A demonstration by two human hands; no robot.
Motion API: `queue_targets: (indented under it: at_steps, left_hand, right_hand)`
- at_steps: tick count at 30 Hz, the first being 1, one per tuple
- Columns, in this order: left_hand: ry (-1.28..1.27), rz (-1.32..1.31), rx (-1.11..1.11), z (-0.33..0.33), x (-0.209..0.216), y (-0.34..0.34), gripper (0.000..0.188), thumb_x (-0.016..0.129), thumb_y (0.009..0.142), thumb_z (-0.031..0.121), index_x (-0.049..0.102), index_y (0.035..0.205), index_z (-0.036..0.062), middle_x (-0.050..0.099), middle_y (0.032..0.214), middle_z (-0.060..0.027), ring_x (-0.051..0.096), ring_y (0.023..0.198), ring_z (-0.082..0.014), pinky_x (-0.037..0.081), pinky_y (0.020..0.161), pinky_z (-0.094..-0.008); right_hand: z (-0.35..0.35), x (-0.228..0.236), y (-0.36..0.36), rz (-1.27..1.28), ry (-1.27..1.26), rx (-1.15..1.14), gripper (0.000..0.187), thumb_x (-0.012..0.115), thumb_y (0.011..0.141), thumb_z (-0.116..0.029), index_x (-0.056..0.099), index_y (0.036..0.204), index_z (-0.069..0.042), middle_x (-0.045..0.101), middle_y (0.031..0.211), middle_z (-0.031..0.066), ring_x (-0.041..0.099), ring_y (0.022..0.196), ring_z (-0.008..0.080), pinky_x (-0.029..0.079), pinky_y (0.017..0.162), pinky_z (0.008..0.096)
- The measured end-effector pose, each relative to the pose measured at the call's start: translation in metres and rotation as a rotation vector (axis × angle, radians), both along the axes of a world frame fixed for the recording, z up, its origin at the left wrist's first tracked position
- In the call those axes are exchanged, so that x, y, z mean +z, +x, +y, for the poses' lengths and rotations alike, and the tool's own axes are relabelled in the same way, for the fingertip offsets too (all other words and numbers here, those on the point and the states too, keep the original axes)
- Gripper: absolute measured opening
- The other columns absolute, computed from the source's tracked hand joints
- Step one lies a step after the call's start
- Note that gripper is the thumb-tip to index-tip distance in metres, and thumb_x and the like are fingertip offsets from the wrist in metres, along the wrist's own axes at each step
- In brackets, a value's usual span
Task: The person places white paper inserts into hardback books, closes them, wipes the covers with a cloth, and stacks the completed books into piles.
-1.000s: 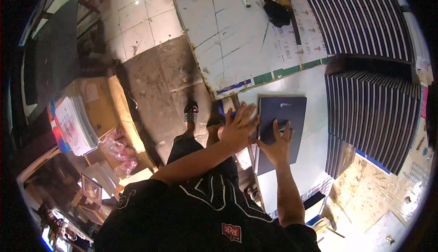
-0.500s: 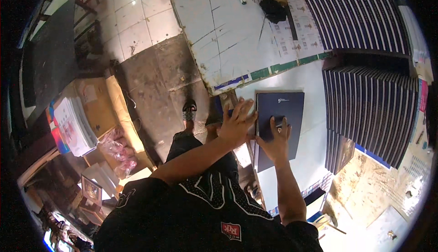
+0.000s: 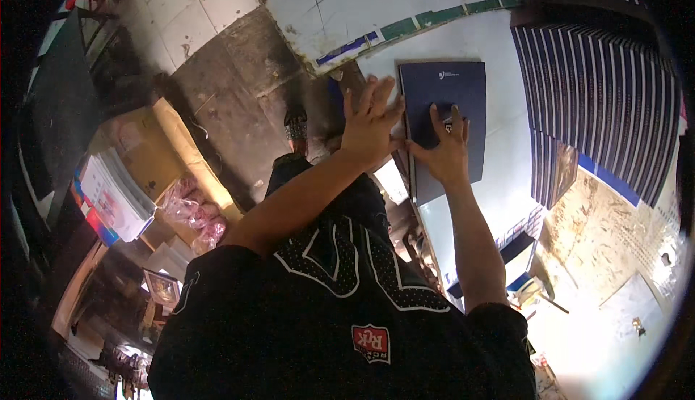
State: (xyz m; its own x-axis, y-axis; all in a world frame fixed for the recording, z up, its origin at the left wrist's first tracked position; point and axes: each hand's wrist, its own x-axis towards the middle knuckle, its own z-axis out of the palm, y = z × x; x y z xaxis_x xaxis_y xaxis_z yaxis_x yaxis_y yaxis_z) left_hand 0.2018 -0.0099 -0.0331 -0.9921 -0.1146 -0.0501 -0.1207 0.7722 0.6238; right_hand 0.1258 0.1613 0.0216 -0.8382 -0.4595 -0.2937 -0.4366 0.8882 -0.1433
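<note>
Book [image 3: 467,89]: dark blue, closed, flat on the table [image 3: 504,110], close to its left edge.
Right hand [image 3: 445,150]: palm down on the cover, fingers spread, thumb at the cover's left side. No grip.
Left hand [image 3: 369,125]: at the table's left edge, fingers splayed, tips blurred. Contact with the book: couldn't tell.
Hands: near each other, thumbs almost meeting; touch between them unclear. Neither was clamped on anything.
View: changed most. Over the last half second the whole scene slid up the frame, cutting off more of the worktop [image 3: 362,2] past the table's far edge.
Book position: unchanged against the table, as far as I could see. Hand pose nearly the same too.
Meaning: camera moved, work didn't. Read it as a steady hold on the cover, no visible progress.
Stack [image 3: 601,103]: dark, pale-striped, along the table's right side, untouched.
Carton [image 3: 134,150]: left of the table, across the floor [image 3: 239,74].
</note>
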Motion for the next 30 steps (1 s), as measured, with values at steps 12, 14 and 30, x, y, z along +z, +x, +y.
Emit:
queue_targets:
  at_steps: [12, 14, 30]
  left_hand:
    - [0.037, 0.073, 0.033, 0.000, -0.003, -0.003, 0.083, 0.082, 0.060, 0.048, 0.054, 0.132, 0.0176, 0.022, 0.157, -0.0110, 0.015, 0.145, -0.0378, 0.017, 0.107, -0.0701]
    - [0.001, 0.083, 0.056, -0.003, -0.003, -0.005, 0.079, 0.083, 0.059, 0.047, 0.058, 0.128, 0.0183, 0.025, 0.155, -0.0098, 0.016, 0.145, -0.0358, 0.019, 0.107, -0.0684]
    - [-0.320, 0.460, 0.295, -0.093, 0.057, -0.242, 0.089, 0.056, 0.088, 0.059, 0.029, 0.147, -0.0017, 0.038, 0.145, -0.0262, 0.033, 0.137, -0.0400, 0.023, 0.111, -0.0583]
  right_hand:
    - [0.011, -0.013, -0.001, 0.090, -0.004, 0.076, 0.057, 0.060, 0.090, -0.045, 0.049, 0.141, -0.023, 0.029, 0.150, 0.0282, 0.023, 0.136, 0.0579, 0.024, 0.114, 0.0593]
    - [0.010, -0.012, -0.001, 0.094, -0.007, 0.090, 0.055, 0.060, 0.090, -0.045, 0.051, 0.140, -0.025, 0.030, 0.151, 0.0243, 0.024, 0.137, 0.0557, 0.029, 0.112, 0.0591]
    - [0.017, -0.014, 0.022, 0.073, 0.112, -0.062, 0.061, 0.054, 0.089, -0.059, 0.044, 0.144, -0.035, 0.020, 0.160, 0.0107, 0.015, 0.144, 0.0485, 0.022, 0.101, 0.0779]
